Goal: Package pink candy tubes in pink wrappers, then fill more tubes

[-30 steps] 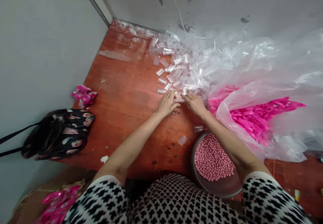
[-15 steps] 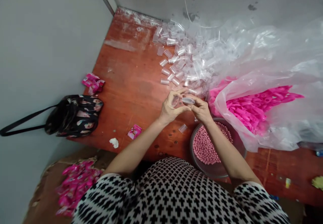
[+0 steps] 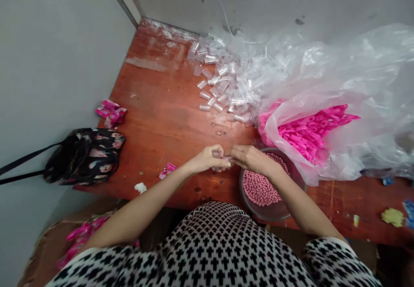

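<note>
My left hand (image 3: 209, 158) is closed around a small clear plastic cup (image 3: 227, 159), mostly covered by the fingers. Close beside it, my right hand (image 3: 248, 157) has its fingers pressed together and pointing toward the cup; whatever they hold is hidden. Under the right forearm stands a grey bowl (image 3: 245, 201) filled with small pink balls (image 3: 260, 188). Beyond the hands, many loose clear plastic cups (image 3: 223, 86) lie heaped on the reddish wooden table (image 3: 161, 119).
To the right, an open clear plastic bag (image 3: 336, 157) holds bright pink plastic parts (image 3: 305, 134). At the left edge are a black patterned handbag (image 3: 100, 153) and pink packets (image 3: 111, 112). Another pink packet (image 3: 167, 170) and a white scrap (image 3: 140, 187) lie near my left arm.
Both hands have come down toward me, away from the cup heap. The clear pieces that showed in each hand are now largely covered by fingers. The view has shifted slightly.
</note>
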`<state>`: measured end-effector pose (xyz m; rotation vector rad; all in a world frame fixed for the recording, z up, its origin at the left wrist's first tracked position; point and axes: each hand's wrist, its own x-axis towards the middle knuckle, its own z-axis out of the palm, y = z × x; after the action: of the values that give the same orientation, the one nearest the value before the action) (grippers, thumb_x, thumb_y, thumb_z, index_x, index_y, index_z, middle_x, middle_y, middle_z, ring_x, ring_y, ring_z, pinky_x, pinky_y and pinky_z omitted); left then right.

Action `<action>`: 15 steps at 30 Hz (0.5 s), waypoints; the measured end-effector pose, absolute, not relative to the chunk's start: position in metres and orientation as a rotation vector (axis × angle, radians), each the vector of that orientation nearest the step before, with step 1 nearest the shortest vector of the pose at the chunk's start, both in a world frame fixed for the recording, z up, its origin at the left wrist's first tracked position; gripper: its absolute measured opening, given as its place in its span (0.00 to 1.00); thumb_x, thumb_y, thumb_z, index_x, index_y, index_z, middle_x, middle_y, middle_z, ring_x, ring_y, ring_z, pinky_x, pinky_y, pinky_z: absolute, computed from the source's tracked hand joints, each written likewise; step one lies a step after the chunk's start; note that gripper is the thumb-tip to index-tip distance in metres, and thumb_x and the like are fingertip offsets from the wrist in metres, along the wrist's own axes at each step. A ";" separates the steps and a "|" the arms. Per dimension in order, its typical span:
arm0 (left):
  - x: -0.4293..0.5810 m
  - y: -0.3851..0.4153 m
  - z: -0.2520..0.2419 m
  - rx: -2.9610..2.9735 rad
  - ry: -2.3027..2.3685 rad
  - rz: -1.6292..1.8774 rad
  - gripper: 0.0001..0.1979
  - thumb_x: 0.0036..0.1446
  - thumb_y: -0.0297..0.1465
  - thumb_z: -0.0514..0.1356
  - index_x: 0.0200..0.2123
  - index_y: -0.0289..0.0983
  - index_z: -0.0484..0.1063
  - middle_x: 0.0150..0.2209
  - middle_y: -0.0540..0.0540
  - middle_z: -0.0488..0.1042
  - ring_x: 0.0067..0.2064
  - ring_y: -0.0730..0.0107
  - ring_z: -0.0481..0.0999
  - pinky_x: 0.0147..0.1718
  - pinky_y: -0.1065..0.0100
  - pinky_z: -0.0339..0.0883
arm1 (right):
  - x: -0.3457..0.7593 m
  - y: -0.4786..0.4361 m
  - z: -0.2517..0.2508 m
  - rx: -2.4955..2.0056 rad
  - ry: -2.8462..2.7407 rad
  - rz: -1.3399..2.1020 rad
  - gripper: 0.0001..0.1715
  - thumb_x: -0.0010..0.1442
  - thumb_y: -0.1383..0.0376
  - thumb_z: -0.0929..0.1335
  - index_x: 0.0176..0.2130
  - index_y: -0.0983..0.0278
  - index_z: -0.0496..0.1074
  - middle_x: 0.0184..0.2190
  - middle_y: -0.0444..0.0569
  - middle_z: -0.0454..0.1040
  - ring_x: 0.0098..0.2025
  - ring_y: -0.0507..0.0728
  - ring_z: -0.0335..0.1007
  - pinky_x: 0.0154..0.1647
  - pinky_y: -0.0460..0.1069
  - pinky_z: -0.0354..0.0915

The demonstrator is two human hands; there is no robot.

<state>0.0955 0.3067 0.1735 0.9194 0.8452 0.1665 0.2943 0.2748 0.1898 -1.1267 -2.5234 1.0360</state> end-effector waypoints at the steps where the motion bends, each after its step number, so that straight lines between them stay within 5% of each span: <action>1: 0.090 0.300 0.176 0.899 0.821 0.103 0.20 0.39 0.37 0.68 0.27 0.38 0.59 0.22 0.54 0.70 0.20 0.76 0.69 0.19 0.73 0.60 | 0.296 0.270 0.192 -1.104 -2.537 1.079 0.15 0.65 0.63 0.60 0.45 0.67 0.71 0.33 0.52 0.74 0.33 0.53 0.70 0.35 0.48 0.66; 6: 0.052 0.284 0.175 0.909 0.886 0.142 0.17 0.42 0.31 0.65 0.33 0.39 0.61 0.19 0.59 0.64 0.17 0.81 0.63 0.16 0.77 0.55 | 0.329 0.262 0.199 -1.341 -2.207 1.186 0.16 0.63 0.57 0.63 0.45 0.64 0.71 0.35 0.49 0.77 0.36 0.53 0.73 0.39 0.47 0.68; 10: 0.054 0.291 0.158 0.789 1.076 0.678 0.29 0.39 0.31 0.66 0.47 0.41 0.60 0.25 0.57 0.67 0.23 0.79 0.68 0.23 0.73 0.65 | 0.336 0.267 0.192 -1.468 -2.170 1.083 0.17 0.65 0.61 0.60 0.51 0.62 0.68 0.46 0.52 0.72 0.47 0.55 0.70 0.48 0.51 0.66; 15: 0.090 0.300 0.146 0.828 1.035 0.783 0.23 0.39 0.34 0.68 0.39 0.38 0.64 0.30 0.52 0.69 0.31 0.73 0.72 0.30 0.68 0.69 | 0.311 0.275 0.186 -1.370 -2.334 1.128 0.19 0.66 0.65 0.58 0.54 0.62 0.65 0.47 0.53 0.70 0.48 0.55 0.68 0.48 0.52 0.66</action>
<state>0.0904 0.2997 0.1464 0.8283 1.0352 0.7830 0.3105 0.2755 0.1858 -1.3699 -2.3339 1.1283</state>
